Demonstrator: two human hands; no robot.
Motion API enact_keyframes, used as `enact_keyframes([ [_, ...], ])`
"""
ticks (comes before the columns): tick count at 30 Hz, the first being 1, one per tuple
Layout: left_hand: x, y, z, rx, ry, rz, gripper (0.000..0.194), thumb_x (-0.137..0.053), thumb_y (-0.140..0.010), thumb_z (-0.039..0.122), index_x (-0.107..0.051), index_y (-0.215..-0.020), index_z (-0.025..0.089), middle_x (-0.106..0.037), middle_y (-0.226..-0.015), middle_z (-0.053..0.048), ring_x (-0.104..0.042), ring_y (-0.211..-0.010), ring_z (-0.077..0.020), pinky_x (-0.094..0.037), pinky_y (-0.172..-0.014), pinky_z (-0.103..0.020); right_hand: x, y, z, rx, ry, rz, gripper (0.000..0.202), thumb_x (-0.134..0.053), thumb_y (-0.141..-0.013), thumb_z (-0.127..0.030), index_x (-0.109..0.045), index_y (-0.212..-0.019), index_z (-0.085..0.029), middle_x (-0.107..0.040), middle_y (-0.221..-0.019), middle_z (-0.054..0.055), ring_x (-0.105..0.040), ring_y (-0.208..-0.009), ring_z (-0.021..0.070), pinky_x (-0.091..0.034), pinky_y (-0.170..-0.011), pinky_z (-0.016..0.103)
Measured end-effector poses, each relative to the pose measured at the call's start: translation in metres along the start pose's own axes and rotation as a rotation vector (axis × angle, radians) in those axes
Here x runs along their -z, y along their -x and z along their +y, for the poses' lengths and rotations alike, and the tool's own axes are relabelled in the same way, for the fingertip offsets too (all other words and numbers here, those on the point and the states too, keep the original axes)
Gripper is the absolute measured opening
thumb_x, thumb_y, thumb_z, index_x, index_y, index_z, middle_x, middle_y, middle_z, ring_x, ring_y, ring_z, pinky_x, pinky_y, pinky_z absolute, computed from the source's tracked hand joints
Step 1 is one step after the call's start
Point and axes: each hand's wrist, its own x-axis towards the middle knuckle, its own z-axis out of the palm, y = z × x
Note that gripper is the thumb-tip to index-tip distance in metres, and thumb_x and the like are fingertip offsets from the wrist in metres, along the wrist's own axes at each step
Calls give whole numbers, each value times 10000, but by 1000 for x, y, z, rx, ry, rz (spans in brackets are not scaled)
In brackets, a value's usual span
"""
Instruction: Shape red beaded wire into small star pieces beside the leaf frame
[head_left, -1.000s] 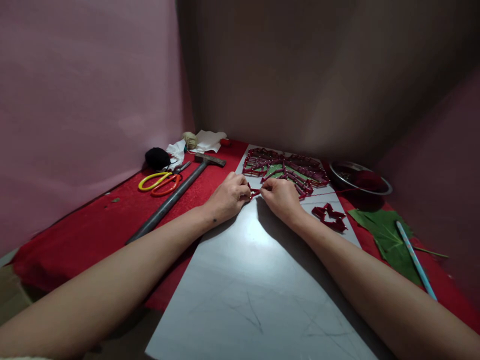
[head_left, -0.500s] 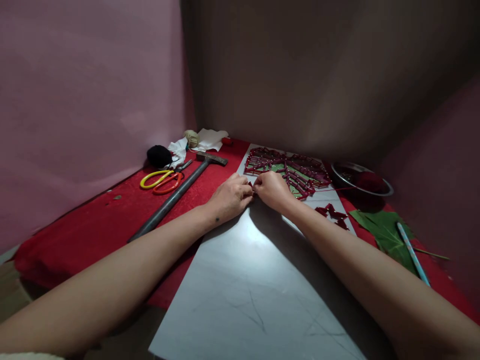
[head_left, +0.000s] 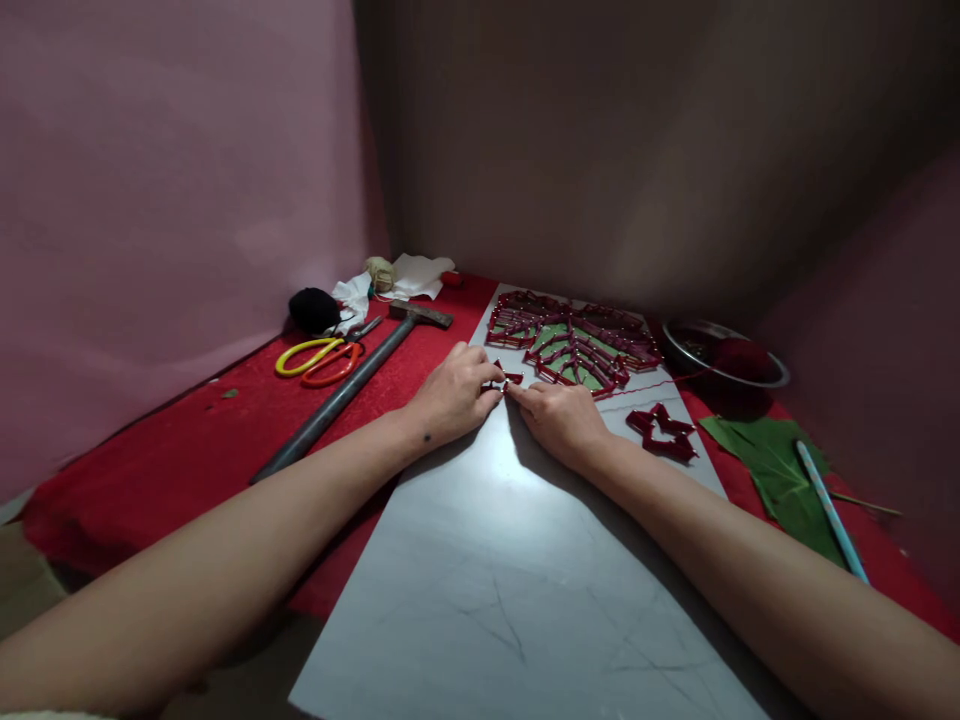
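Observation:
A small star of dark red yarn wound round nails [head_left: 513,379] stands on the white board [head_left: 457,570]. My left hand [head_left: 459,392] is at its left side, thumb and bent fingertips closed about its near-left part. My right hand [head_left: 564,420] rests low on the board, its index finger stretched out to the star's near edge and the other fingers loosely curled. Beyond my hands is a large leaf shape of nails and red yarn [head_left: 570,345] over green. Another red yarn star [head_left: 663,432] lies right of my right hand. The undersides of my fingers are hidden.
On the red cloth [head_left: 180,430] at left are a hammer [head_left: 352,385], scissors [head_left: 330,358], a black yarn ball [head_left: 313,311] and a cream yarn ball [head_left: 380,273]. At right are a metal bowl [head_left: 780,374] with red yarn, a green leaf [head_left: 772,460] and a pen [head_left: 829,508].
My right hand has lowered and shifted slightly right; its pinch has loosened and the index finger now reaches out. The small star and the right star show more clearly. My left hand stays close by.

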Motion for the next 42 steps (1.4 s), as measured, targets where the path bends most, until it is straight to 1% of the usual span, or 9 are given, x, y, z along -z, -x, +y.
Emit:
enact_keyframes([
  [5, -1, 0, -2, -68, -43, -21, 175, -533, -836, 234, -693, -824, 165, -539, -810, -63, -444, -813, -175, -406, -738, -305, 7, -6, -2, 40, 47, -70, 299, -383, -890, -227, -651, -1020, -239, -689, -838, 38, -592, -674, 145, -260, -515, 271],
  [10, 0, 0, -2, -130, -91, -51, 203, -501, -858, 244, -692, -825, 183, -540, -809, -59, -427, -800, -167, -393, -700, -291, 5, -5, -1, 8, -26, -51, 325, -388, -877, -216, -653, -1060, -256, -701, -922, 35, -621, -735, 163, -331, -560, 269],
  [15, 2, 0, -1, -151, -126, -98, 226, -476, -869, 240, -685, -800, 184, -539, -817, -58, -421, -808, -167, -389, -695, -288, 2, -4, 5, -115, -319, 28, 283, -457, -836, -231, -700, -976, -268, -719, -891, 16, -635, -786, 163, -409, -670, 266],
  [18, 1, -1, -3, -158, -103, -91, 226, -484, -865, 244, -680, -772, 181, -539, -811, -54, -425, -799, -166, -387, -694, -290, 4, -5, 14, -204, -561, 94, 201, -530, -803, -250, -720, -860, -221, -720, -798, 15, -629, -727, 141, -424, -681, 243],
  [20, 0, -1, -3, -155, -85, -86, 219, -495, -860, 245, -680, -762, 180, -537, -807, -52, -428, -796, -165, -386, -694, -290, 7, -7, 21, -282, -630, 148, 162, -562, -776, -243, -715, -775, -191, -708, -737, 19, -617, -690, 135, -422, -661, 234],
  [25, -1, 0, -4, -133, -67, -85, 215, -501, -856, 243, -687, -767, 181, -535, -804, -54, -430, -799, -170, -378, -689, -293, 16, -14, 24, -403, -431, 123, 162, -558, -767, -261, -699, -728, -193, -695, -716, 35, -610, -696, 162, -403, -622, 253],
  [31, 0, -1, -3, -128, -88, -93, 222, -501, -856, 249, -687, -757, 179, -540, -805, -59, -429, -788, -169, -380, -687, -300, 18, -26, 12, -332, 20, -20, 244, -437, -842, -234, -673, -877, -186, -699, -866, 111, -627, -769, 217, -389, -608, 287],
  [35, 1, -1, -2, -122, -81, -96, 220, -500, -856, 241, -686, -756, 177, -546, -807, -57, -437, -797, -166, -386, -688, -293, 17, -37, 8, -272, 71, -83, 258, -418, -845, -180, -653, -944, -136, -689, -867, 161, -631, -788, 218, -404, -651, 292],
  [42, 1, 0, -1, -104, -90, -111, 242, -494, -857, 240, -661, -699, 163, -533, -795, -59, -441, -805, -168, -383, -667, -276, 15, -47, -10, -269, 51, -76, 247, -451, -832, -208, -655, -944, -128, -681, -818, 159, -635, -758, 221, -404, -625, 289],
])
